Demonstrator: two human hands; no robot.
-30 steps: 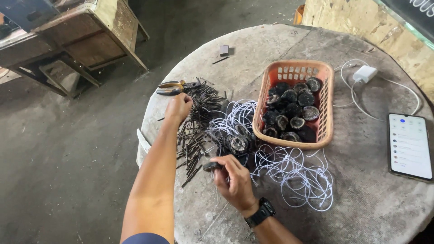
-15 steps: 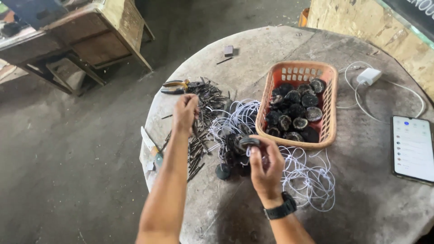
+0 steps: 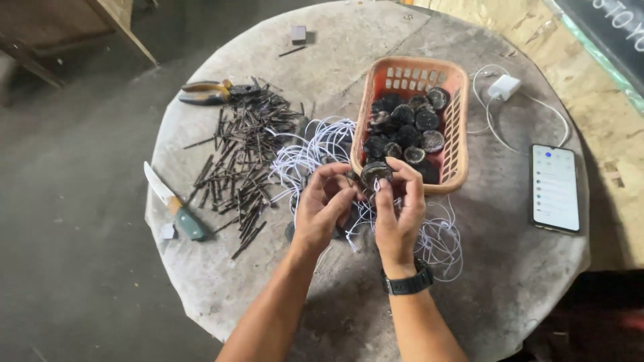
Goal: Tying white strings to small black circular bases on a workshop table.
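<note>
Head view, reading left to right: I see a green-handled knife [image 3: 176, 209] at the bench's [image 3: 510, 281] left edge, pliers [image 3: 213, 92] at the top of a loose heap of dark nails [image 3: 243, 155], then a tangle of white cord [image 3: 315, 151].

My left hand [image 3: 322, 211] and right hand [image 3: 397, 211] meet at the middle, both pinching one dark round shell piece [image 3: 374, 174], held just above the cord and touching the near rim of the orange basket [image 3: 459, 134]. That basket holds a good many similar dark pieces; I judge those as one batch, though I cannot tell whether they are finished or waiting. Much cord and many nails lie unused, so plenty seems left.

Further right, a white charger [image 3: 504, 86] with its cable, then a phone [image 3: 555, 188] with its screen lit.

The bench is round, rough grey concrete, chipped at the rim; bare concrete floor lies around it.
</note>
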